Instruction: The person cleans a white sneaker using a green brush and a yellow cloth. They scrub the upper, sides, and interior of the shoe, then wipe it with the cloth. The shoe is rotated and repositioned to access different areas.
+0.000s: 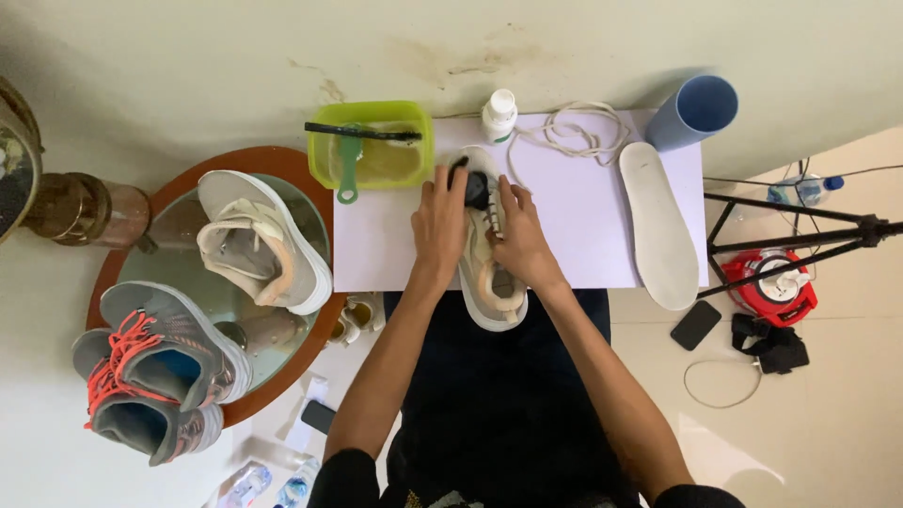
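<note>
At your nine o'clock a brown metal stand (66,207) rises against the pale wall (188,56). Next to it sits a round glass table (310,212) with a brown rim, carrying three shoes: one white sneaker (259,240) at its twelve o'clock and two grey shoes (160,376) with orange laces at its seven o'clock. On the pale floor below it lie two plastic bottles (273,484) and one dark phone (318,415).

Straight ahead a white board (583,216) lies across your lap as the work surface. At its eleven o'clock stands one green tub (320,150) holding yellowish water, with one green brush (349,165) in it and one black brush (362,133) across its rim. At twelve o'clock stands one white bottle (499,115), with one coil of white laces (574,132) beside it.

The white shoe (494,282) lies in the board's middle, toe toward the wall, heel over the near edge. Your left hand (439,221) is curled on its left side near the toe, pressing a dark object (470,183) I cannot identify. Your right hand (520,240) is clamped on the shoe's right side.

At two o'clock lies one white insole (658,226), with one blue cup (696,111) on its side above it. At three o'clock stands a black tripod (800,235), with one red reel (781,287), one black phone (696,325), one white cable (724,386) and another bottle (800,188) on the floor.
</note>
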